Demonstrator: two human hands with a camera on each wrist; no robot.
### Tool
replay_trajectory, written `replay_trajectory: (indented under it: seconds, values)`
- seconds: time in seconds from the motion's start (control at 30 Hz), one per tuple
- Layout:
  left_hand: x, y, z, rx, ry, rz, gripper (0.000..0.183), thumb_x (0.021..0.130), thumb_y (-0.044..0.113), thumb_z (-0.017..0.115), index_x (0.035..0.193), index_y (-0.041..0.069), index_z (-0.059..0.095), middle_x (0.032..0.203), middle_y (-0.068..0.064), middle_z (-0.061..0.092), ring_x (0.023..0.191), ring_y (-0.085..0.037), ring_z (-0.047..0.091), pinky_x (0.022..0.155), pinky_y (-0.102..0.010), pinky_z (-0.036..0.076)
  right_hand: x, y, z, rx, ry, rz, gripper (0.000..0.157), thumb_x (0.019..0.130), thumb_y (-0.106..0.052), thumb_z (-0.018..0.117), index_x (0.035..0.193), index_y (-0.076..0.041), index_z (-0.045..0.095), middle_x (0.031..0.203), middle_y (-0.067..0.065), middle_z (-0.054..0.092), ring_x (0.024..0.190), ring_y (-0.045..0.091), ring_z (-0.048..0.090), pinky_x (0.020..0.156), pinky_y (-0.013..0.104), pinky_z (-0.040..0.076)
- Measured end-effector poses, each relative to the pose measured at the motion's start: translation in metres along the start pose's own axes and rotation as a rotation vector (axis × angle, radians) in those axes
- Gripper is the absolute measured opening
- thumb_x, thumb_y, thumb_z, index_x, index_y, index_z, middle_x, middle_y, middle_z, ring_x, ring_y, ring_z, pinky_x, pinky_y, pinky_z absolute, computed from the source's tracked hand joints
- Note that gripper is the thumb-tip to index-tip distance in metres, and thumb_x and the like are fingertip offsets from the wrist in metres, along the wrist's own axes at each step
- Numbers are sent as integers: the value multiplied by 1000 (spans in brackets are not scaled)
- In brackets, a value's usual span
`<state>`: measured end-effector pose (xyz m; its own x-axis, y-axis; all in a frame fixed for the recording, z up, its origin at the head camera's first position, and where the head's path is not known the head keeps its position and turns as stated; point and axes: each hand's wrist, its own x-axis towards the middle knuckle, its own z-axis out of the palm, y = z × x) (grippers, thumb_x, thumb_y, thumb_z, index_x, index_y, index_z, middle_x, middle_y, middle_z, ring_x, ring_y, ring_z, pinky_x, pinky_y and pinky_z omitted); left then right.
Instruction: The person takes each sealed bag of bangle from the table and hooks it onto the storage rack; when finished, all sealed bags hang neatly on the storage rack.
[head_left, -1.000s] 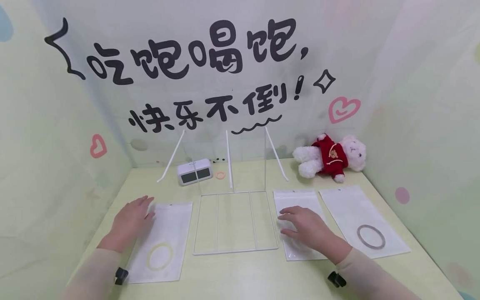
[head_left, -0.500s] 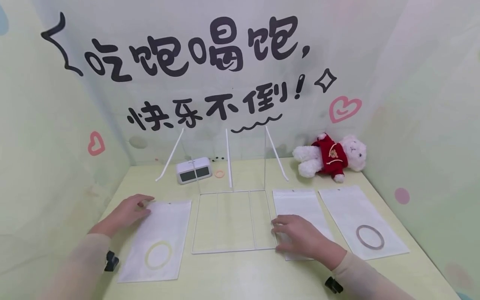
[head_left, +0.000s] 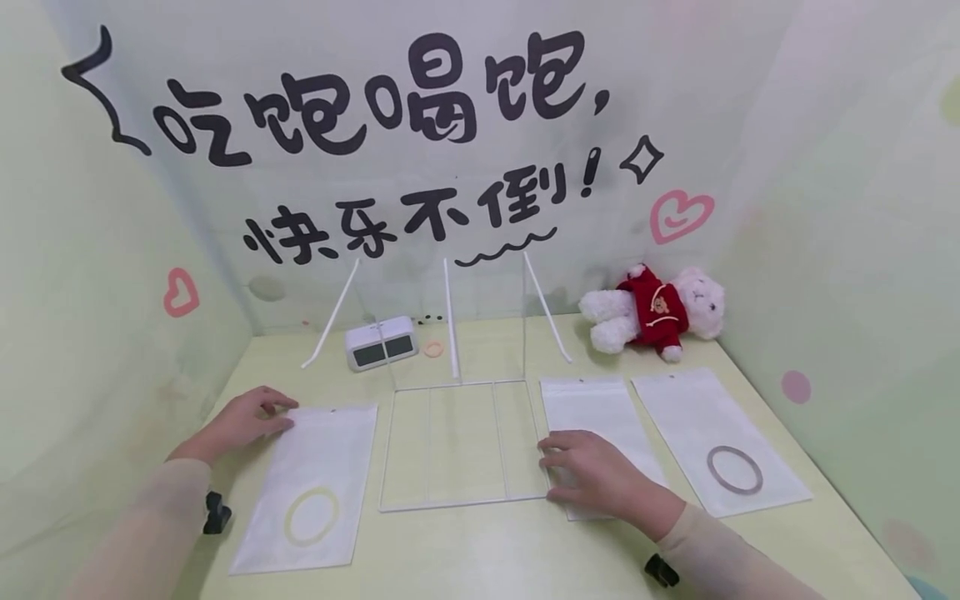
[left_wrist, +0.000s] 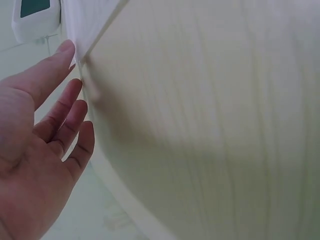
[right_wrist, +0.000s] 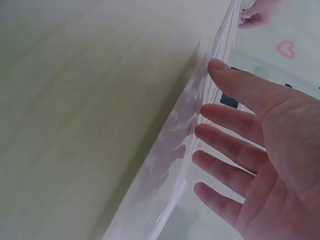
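My left hand (head_left: pixel 247 421) is at the upper left corner of a flat white bag (head_left: pixel 330 450) with a pale yellow ring (head_left: pixel 311 517) near its lower end. In the left wrist view, thumb and loosely bent fingers are at that bag corner. My right hand (head_left: pixel 592 471) is low over the left edge of a second white bag (head_left: pixel 577 400), covering much of it, fingertips by the right rim of a white wire display stand (head_left: pixel 465 503). The right wrist view shows those fingers spread and slightly bent. A third white bag (head_left: pixel 693 417) with a grey-brown ring (head_left: pixel 735 470) lies farther right.
Three white prongs slant forward from the stand's upright part, the middle prong (head_left: pixel 452 325) among them. A white digital clock (head_left: pixel 382 343) and a small orange ring (head_left: pixel 434 349) are behind it. A plush bear (head_left: pixel 656 308) in red lies at the back right by the cloth wall.
The right hand has moved down and left, toward the stand's rim. My left hand has shifted slightly left to the bag's corner. The bags and stand look unmoved apart from slight camera shift.
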<state>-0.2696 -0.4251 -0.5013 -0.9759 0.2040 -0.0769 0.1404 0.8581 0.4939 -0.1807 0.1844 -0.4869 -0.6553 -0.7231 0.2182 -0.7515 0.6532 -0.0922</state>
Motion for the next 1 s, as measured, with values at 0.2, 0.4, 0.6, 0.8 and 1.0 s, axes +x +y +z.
replay_trajectory:
  seconds: [0.2,0.4,0.6,0.8,1.0]
  values:
    - [-3,0,1,-3,25,-29,34,92,30,80,117,9,72,112,-14,65,99,-28,59,74,-30,50,3,-2,1,2,-21,16,34,80,-34,88,106,-14,80,124,6,73,119,27,67,101,44,58]
    - [-3,-1,1,-38,41,-40,29,94,27,77,114,8,69,107,-11,68,97,-24,61,70,-27,53,4,-3,0,-1,-30,27,34,80,-33,88,106,-13,80,125,6,73,119,27,67,101,45,57]
    - [-4,-1,-2,-64,51,-46,27,98,31,73,112,8,66,100,-5,69,93,-19,61,70,-23,53,4,-3,-1,5,-38,36,34,79,-32,89,106,-12,80,125,7,73,119,27,67,101,45,57]
    - [-13,13,-10,-123,86,-40,32,100,36,69,111,7,66,99,-7,68,89,-18,60,68,-24,52,4,-2,0,3,-34,29,34,79,-32,89,106,-12,80,124,7,73,118,27,67,101,44,58]
    - [-24,30,-23,-134,153,25,26,101,33,67,108,8,66,95,-8,68,81,-12,61,64,-23,52,3,-2,0,5,-25,18,34,79,-31,89,105,-11,80,123,7,73,118,27,68,101,44,58]
